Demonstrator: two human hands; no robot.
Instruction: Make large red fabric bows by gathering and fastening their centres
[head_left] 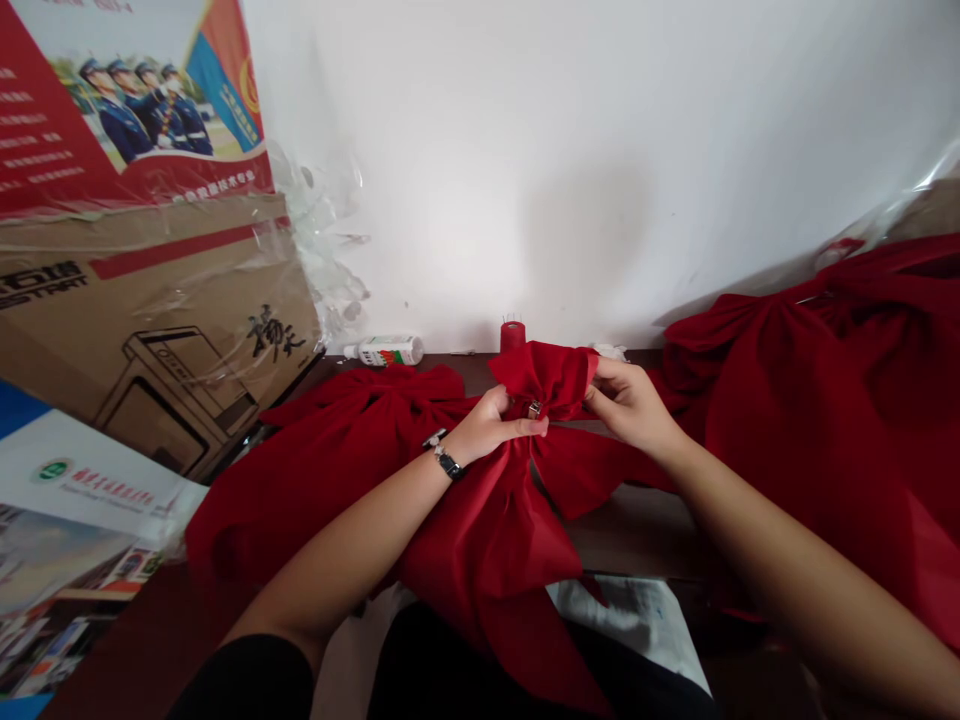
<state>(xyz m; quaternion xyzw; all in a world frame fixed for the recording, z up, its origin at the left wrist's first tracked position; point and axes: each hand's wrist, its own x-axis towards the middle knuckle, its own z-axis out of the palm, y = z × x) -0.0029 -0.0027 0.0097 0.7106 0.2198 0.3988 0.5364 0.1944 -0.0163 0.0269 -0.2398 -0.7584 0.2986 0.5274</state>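
A large red cloth bow spreads across the table, its loops reaching left and right and its tails hanging towards me. My left hand pinches the gathered centre of the bow from the left, and my right hand grips it from the right. A small metal clip shows in the folds between my hands. A black wristwatch sits on my left wrist. Behind the bow stands a red thread spool.
A white bottle lies against the white wall. More red cloth is heaped at the right. A cardboard box and a printed poster lean at the left, with white paper near me.
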